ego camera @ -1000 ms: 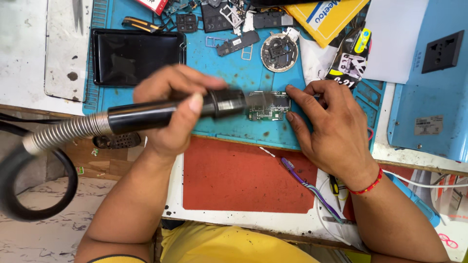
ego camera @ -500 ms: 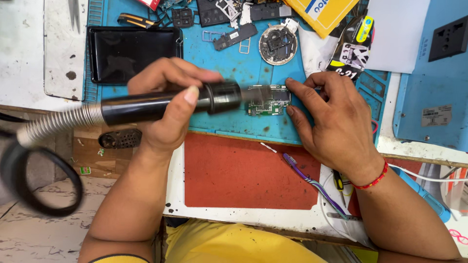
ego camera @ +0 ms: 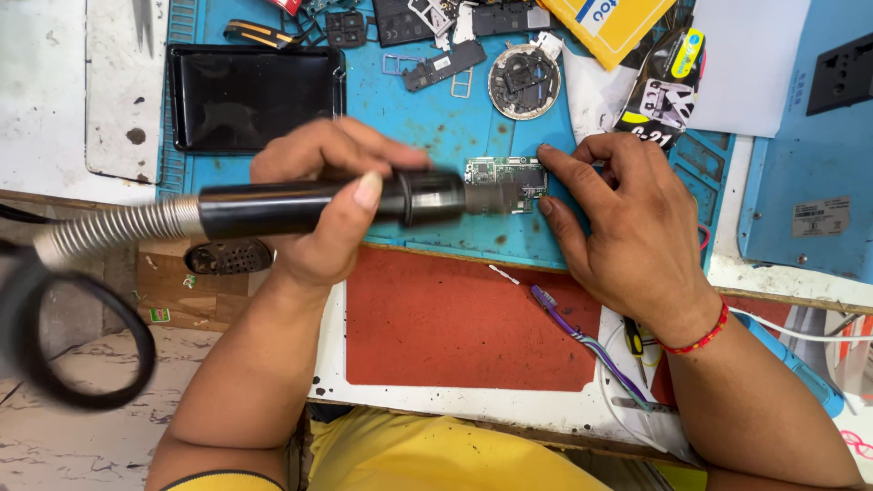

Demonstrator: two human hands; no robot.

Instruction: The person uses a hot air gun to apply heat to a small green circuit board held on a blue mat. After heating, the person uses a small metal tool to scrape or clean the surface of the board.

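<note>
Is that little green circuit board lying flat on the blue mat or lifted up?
Flat. The circuit board rests on the blue mat, the right hand steadying its edge, while the left hand holds the black nozzle tool over it.

Left hand (ego camera: 332, 205) aims hot-air gun (ego camera: 336, 202) at circuit board (ego camera: 509, 177); right hand (ego camera: 627, 227) steadies it.

1. Hot-air tool (ego camera: 309, 205): black handle, silver ribbed hose.
2. Circuit board (ego camera: 520, 175): green.
3. Work mat (ego camera: 436, 109): blue.
4. Lower pad (ego camera: 455, 318): red.
5. Toothbrush (ego camera: 582, 336): purple.
6. Wrist thread (ego camera: 700, 338): red.
7. Shirt (ego camera: 436, 455): yellow.
</note>
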